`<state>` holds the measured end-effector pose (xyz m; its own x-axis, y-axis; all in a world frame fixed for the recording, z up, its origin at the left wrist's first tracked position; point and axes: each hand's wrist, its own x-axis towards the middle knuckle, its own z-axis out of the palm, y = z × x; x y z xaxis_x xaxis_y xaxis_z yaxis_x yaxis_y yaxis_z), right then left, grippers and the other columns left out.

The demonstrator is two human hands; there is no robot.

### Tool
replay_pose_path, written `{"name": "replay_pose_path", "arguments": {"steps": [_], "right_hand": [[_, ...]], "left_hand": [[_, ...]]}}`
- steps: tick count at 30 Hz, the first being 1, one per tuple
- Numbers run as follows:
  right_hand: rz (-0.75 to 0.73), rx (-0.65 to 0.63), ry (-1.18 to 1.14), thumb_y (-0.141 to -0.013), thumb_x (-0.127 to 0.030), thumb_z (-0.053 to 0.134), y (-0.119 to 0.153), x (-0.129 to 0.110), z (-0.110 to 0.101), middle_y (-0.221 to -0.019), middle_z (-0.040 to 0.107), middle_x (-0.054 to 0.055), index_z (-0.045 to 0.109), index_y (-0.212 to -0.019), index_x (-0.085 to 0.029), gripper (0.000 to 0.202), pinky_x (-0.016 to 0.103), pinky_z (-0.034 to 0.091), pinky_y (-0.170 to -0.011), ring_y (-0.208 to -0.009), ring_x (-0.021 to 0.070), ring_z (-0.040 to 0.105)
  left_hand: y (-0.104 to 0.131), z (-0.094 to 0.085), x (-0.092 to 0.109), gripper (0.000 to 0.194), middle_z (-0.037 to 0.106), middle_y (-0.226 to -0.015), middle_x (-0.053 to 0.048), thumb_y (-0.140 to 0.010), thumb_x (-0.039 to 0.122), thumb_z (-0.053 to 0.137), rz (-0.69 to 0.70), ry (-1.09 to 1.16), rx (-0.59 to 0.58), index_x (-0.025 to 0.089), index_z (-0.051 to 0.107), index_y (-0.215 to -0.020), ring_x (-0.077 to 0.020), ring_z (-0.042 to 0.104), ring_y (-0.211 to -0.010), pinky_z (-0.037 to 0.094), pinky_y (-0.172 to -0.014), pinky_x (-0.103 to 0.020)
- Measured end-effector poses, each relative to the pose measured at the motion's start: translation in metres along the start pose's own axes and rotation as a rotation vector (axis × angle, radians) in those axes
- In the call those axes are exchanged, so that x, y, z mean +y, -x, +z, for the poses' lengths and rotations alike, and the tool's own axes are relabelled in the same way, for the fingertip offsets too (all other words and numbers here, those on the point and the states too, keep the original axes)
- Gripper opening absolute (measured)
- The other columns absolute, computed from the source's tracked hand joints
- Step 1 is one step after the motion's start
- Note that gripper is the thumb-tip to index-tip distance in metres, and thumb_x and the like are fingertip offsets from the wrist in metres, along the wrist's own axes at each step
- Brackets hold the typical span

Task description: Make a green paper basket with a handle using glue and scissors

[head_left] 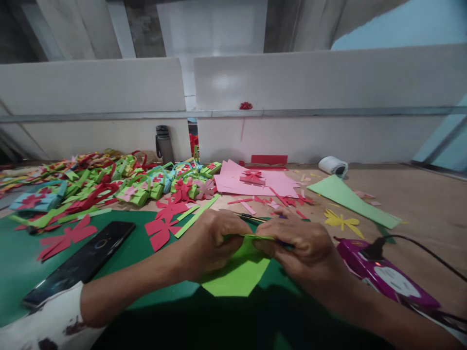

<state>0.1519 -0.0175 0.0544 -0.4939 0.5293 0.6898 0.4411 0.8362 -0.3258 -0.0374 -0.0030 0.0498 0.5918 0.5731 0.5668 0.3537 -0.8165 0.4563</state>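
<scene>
A lime-green sheet of paper hangs between my two hands above the dark green mat, its top edge folded over. My left hand is closed on the left part of that edge. On the right part, my right hand pinches the same edge between thumb and fingers. A dark, thin object shows partly under the right fingers; its kind is hidden. Just beyond the hands lies a slim dark tool, partly covered. Red paper flowers and light green strips rest left of my left hand.
A phone lies on the mat at left. Small paper bags are piled behind it near a grey bottle. Pink sheets, a pale green sheet, a yellow paper flower and a purple power strip with cables lie rightward.
</scene>
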Motion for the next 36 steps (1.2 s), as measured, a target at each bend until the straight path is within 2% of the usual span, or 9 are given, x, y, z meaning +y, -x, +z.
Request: {"name": "replay_pose_path", "arguments": {"steps": [3, 6, 8, 11, 14, 17, 25, 32, 36], "right_hand": [[0.153, -0.003, -0.097, -0.076, -0.011, 0.060, -0.002, -0.001, 0.000, -0.056, 0.061, -0.003, 0.064, -0.064, -0.018, 0.015, 0.021, 0.042, -0.047, -0.051, 0.0104, 0.055], [0.327, -0.010, -0.133, -0.074, -0.013, 0.061, -0.003, -0.003, -0.002, -0.060, 0.065, -0.002, 0.067, -0.066, -0.018, 0.011, 0.021, 0.041, -0.048, -0.055, 0.0116, 0.057], [0.422, -0.066, -0.137, -0.077, -0.017, 0.059, -0.004, -0.003, -0.005, -0.062, 0.065, -0.002, 0.068, -0.067, -0.018, 0.013, 0.021, 0.041, -0.050, -0.057, 0.0118, 0.058], [0.478, -0.193, -0.145, -0.084, -0.024, 0.051, -0.006, -0.003, -0.010, -0.061, 0.063, -0.002, 0.067, -0.072, -0.017, 0.022, 0.020, 0.040, -0.049, -0.057, 0.0113, 0.055], [0.444, -0.269, -0.146, -0.087, -0.027, 0.046, -0.008, 0.000, -0.014, -0.059, 0.058, -0.002, 0.066, -0.074, -0.017, 0.027, 0.020, 0.037, -0.048, -0.054, 0.0100, 0.050], [0.378, -0.315, -0.124, -0.086, -0.022, 0.048, -0.009, 0.002, -0.016, -0.057, 0.056, -0.003, 0.065, -0.073, -0.017, 0.022, 0.020, 0.034, -0.047, -0.053, 0.0090, 0.048], [0.267, -0.291, -0.041, -0.083, -0.015, 0.054, -0.008, 0.000, -0.017, -0.059, 0.060, -0.004, 0.067, -0.075, -0.017, 0.016, 0.019, 0.035, -0.051, -0.054, 0.0075, 0.050], [0.179, -0.289, -0.062, -0.083, -0.011, 0.053, -0.006, 0.001, -0.018, -0.056, 0.056, -0.006, 0.067, -0.075, -0.017, 0.017, 0.018, 0.033, -0.048, -0.050, 0.0059, 0.047], [0.172, -0.308, -0.032, -0.085, -0.010, 0.047, -0.003, 0.000, -0.018, -0.068, 0.065, -0.003, 0.066, -0.083, -0.018, 0.021, 0.018, 0.038, -0.054, -0.059, 0.0082, 0.055]], "left_hand": [[-0.004, -0.001, 0.004, 0.022, 0.064, -0.062, -0.001, -0.072, 0.003, 0.047, -0.063, 0.022, 0.015, 0.013, 0.066, -0.069, -0.0096, 0.055, -0.054, 0.040, -0.049, -0.017], [-0.007, -0.003, 0.010, 0.025, 0.055, -0.052, 0.003, -0.065, -0.002, 0.044, -0.156, 0.082, -0.013, 0.011, 0.066, -0.066, -0.0061, 0.046, -0.047, 0.032, -0.043, -0.014], [-0.009, -0.004, 0.012, 0.026, 0.051, -0.051, 0.004, -0.064, -0.002, 0.043, -0.242, 0.135, -0.052, 0.011, 0.066, -0.065, -0.0048, 0.042, -0.045, 0.029, -0.041, -0.013], [-0.009, -0.005, 0.010, 0.025, 0.052, -0.054, 0.004, -0.068, 0.000, 0.044, -0.315, 0.187, -0.083, 0.010, 0.067, -0.066, -0.0046, 0.042, -0.047, 0.030, -0.041, -0.013], [-0.007, -0.005, 0.006, 0.025, 0.058, -0.057, 0.002, -0.072, 0.001, 0.046, -0.294, 0.204, -0.097, 0.011, 0.068, -0.070, -0.0058, 0.047, -0.051, 0.034, -0.045, -0.013], [-0.005, -0.005, 0.002, 0.027, 0.063, -0.062, 0.001, -0.074, 0.000, 0.046, -0.224, 0.194, -0.121, 0.011, 0.070, -0.076, -0.0068, 0.054, -0.055, 0.038, -0.050, -0.013], [-0.003, -0.005, -0.003, 0.029, 0.067, -0.069, 0.001, -0.073, -0.003, 0.047, -0.125, 0.138, -0.109, 0.013, 0.070, -0.079, -0.0070, 0.057, -0.059, 0.041, -0.054, -0.012], [-0.002, -0.004, -0.007, 0.030, 0.067, -0.071, 0.003, -0.077, -0.001, 0.047, -0.086, 0.117, -0.094, 0.016, 0.070, -0.086, -0.0057, 0.058, -0.062, 0.041, -0.055, -0.011], [-0.002, -0.005, -0.007, 0.027, 0.066, -0.070, 0.002, -0.077, 0.001, 0.046, -0.109, 0.055, -0.106, 0.014, 0.069, -0.082, -0.0073, 0.058, -0.061, 0.041, -0.055, -0.013]]}}
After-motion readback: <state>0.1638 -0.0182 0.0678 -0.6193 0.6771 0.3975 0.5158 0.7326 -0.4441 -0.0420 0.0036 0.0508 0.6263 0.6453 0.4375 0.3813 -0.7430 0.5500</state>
